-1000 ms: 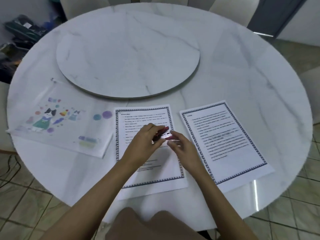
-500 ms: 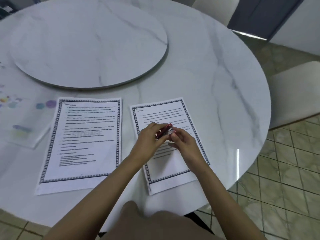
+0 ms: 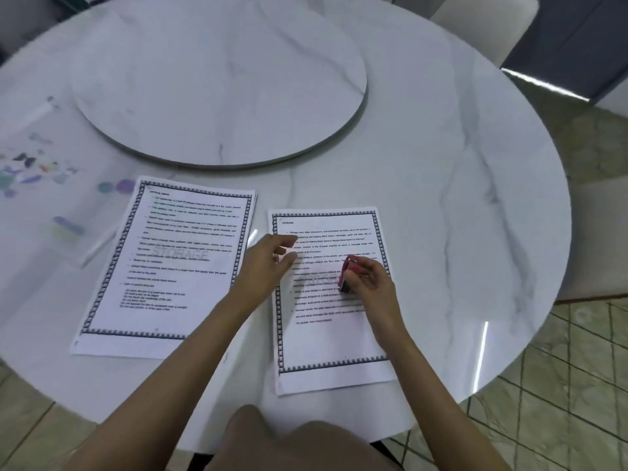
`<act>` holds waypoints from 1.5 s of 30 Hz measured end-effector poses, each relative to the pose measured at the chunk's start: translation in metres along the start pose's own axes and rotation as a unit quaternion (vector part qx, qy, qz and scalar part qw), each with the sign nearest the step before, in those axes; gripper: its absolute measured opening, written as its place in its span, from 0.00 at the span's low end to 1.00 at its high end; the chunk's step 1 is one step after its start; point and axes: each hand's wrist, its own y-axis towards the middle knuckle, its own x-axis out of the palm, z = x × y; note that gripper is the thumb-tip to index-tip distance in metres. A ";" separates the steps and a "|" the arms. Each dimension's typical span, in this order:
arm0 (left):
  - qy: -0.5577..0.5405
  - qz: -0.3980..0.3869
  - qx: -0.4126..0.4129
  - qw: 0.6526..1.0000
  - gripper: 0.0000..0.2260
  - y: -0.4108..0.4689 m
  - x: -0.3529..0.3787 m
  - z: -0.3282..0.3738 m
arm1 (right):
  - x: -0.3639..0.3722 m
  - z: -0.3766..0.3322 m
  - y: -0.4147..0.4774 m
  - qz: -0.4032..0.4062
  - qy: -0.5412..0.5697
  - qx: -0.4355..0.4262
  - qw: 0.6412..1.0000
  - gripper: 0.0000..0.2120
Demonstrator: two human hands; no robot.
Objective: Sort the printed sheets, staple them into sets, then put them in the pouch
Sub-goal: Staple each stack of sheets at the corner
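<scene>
Round white marbled surface (image 3: 441, 198), with tiled floor at the right edge of the frame and a raised turntable (image 3: 217, 79) at upper centre.

Item 1: printed sheets in two piles with dark patterned borders. The left pile (image 3: 170, 266) sits at centre left, with several sheets fanned at its top right corner. The right pile (image 3: 326, 341) sits at centre, just beside it and not touching.

Item 2: stapler (image 3: 350, 271), small and red, gripped in the right hand (image 3: 372, 283) above the middle of the right pile.

Item 3: left hand (image 3: 268, 263), fingers loose and spread, holding nothing, over the gap between the piles.

Item 4: pouch (image 3: 44, 185), clear with coloured cartoon print, lying flat at the far left, apart from both piles.

Progress, as judged: sorting looks done, stapling is in hand or just ahead, and nothing appears pouched yet.

Not legible:
- any staple in either pile
- the sheet count
- whether the pouch is open or holds paper (it is blurred and cut off at the left edge)
- whether the stapler touches the paper
</scene>
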 end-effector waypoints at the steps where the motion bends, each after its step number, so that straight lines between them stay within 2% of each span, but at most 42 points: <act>1: 0.005 0.020 -0.017 1.000 0.13 0.002 -0.004 -0.003 | 0.000 -0.001 0.002 -0.004 -0.015 -0.003 1.000 0.13; 6: 0.005 0.086 -0.116 0.989 0.15 0.016 -0.014 -0.017 | 0.006 0.004 0.011 -0.034 -0.050 0.005 0.998 0.13; 10: -0.017 0.089 -0.152 0.984 0.18 0.038 -0.013 -0.014 | 0.007 0.007 0.015 -0.050 -0.088 0.003 0.995 0.14; 15: -0.028 0.074 -0.188 0.979 0.20 0.065 -0.012 -0.012 | 0.004 0.009 0.022 -0.052 -0.080 0.011 0.995 0.13; 18: -0.025 0.055 -0.204 0.977 0.14 0.072 -0.012 -0.008 | 0.004 0.012 0.026 -0.049 -0.082 0.020 0.995 0.12; 20: -0.012 0.043 -0.216 0.975 0.03 0.076 -0.011 -0.008 | 0.003 0.014 0.027 -0.045 -0.085 0.026 0.995 0.12; 23: 0.018 0.017 -0.212 0.977 0.04 0.080 -0.012 -0.006 | 0.002 0.014 0.027 -0.048 -0.079 0.028 0.995 0.12; 25: 0.029 0.007 -0.216 0.976 0.14 0.083 -0.013 -0.004 | 0.002 0.013 0.027 -0.051 -0.078 0.027 0.995 0.11; 27: 0.026 0.005 -0.214 0.977 0.07 0.085 -0.015 -0.004 | 0.001 0.012 0.027 -0.050 -0.071 0.027 0.996 0.11; 29: 0.025 0.012 -0.217 0.976 0.04 0.087 -0.015 -0.002 | 0.002 0.012 0.027 -0.048 -0.061 0.024 0.997 0.11; 33: 0.038 0.026 -0.223 0.974 0.15 0.089 -0.013 0.002 | 0.003 0.017 0.026 -0.036 -0.061 0.014 0.997 0.12; 38: 0.030 0.044 -0.236 0.970 0.13 0.086 -0.010 0.003 | -0.002 0.019 0.026 -0.051 -0.070 0.010 0.996 0.14; 42: 0.041 0.042 -0.286 0.956 0.13 0.086 -0.010 -0.003 | -0.004 0.020 0.024 -0.073 -0.095 -0.004 0.993 0.16; 45: 0.042 0.013 -0.294 0.955 0.05 0.085 -0.010 -0.007 | -0.003 0.018 0.023 -0.079 -0.113 -0.020 0.990 0.16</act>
